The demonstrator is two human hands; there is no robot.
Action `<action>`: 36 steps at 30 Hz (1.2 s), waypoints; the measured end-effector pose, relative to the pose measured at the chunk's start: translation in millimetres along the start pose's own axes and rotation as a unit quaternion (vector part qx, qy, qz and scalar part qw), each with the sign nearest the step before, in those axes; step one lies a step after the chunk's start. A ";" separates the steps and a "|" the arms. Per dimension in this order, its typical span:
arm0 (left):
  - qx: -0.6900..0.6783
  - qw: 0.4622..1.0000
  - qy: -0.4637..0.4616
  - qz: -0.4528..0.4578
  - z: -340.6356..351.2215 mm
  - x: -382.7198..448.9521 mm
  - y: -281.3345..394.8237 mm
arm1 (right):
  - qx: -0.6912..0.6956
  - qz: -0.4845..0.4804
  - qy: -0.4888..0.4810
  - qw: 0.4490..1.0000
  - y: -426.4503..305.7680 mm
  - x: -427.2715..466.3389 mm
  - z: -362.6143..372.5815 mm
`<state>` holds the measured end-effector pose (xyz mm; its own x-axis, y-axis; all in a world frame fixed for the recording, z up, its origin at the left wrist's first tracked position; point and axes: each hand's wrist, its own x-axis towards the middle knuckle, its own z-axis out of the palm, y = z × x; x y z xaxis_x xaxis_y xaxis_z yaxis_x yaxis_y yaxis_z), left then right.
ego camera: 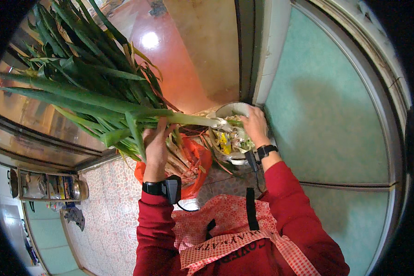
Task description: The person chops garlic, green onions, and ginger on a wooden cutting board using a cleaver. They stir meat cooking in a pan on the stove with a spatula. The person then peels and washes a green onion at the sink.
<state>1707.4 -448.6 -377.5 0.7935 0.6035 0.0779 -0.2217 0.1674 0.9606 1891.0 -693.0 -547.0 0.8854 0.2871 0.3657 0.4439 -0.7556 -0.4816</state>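
Observation:
A large green onion point(193, 119) lies across my left hand point(157, 148), which grips it where the pale stalk turns green. At its root end is my right hand point(256, 126), fingers bent around a green piece over a waste bin point(238, 108). Scraps and a yellow wrapper point(225, 143) are in the bin. Behind and left of my left hand stands a big bunch of green onions point(100, 76), its leaves spread to the upper left. Below it an orange-red plastic bag point(201, 162) surrounds the stalks' lower ends.
Teal panels point(331, 103) rise close on the right. Sliding glass doors with dark frames point(246, 51) stand ahead and to the left. A metal rack point(48, 186) with pots and packages stands at the far left, beyond the pebble-patterned tile floor point(106, 207).

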 end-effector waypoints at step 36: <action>-0.028 0.999 -0.016 -0.024 24.3 -27.4 -17.2 | 0.137 0.054 -0.028 0.989 6.9 -4.3 12.6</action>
<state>1703.2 -487.0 -389.6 0.8214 0.5688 0.0416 -0.2141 0.2399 0.9469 1892.0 -692.1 -561.9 0.9324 0.2516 0.2593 0.3605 -0.5987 -0.7153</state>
